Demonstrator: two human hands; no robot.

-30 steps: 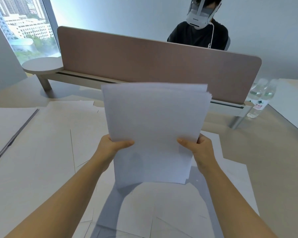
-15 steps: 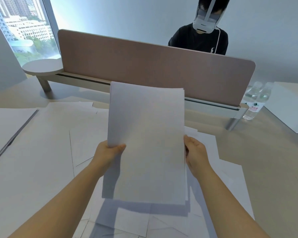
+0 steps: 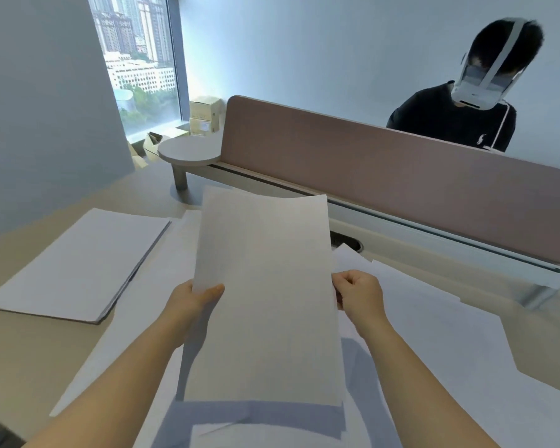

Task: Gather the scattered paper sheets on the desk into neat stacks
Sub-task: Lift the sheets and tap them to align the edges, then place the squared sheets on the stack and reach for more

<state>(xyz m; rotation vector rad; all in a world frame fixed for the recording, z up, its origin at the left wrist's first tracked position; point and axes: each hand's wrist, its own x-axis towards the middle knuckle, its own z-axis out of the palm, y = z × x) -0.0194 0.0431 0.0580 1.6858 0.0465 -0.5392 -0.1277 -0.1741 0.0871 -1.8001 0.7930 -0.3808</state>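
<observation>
A bundle of white paper sheets [image 3: 265, 295] stands upright over the desk in portrait position, its edges squared. My left hand [image 3: 194, 299] grips its left edge, thumb on the front face. My right hand [image 3: 358, 292] holds its right edge with curled fingers. More loose white sheets [image 3: 434, 334] lie spread on the desk under and to the right of the bundle. A neat stack of paper [image 3: 78, 266] lies flat on the desk to the left.
A brown divider panel [image 3: 401, 176] runs along the desk's far side, with a round shelf [image 3: 188, 150] at its left end. Behind it sits a person wearing a headset [image 3: 476, 88]. Cardboard boxes [image 3: 204, 116] stand by the window.
The bundle has been turned from landscape to portrait and squared between my hands. My view has swung left, bringing the neat stack on the left fully into sight.
</observation>
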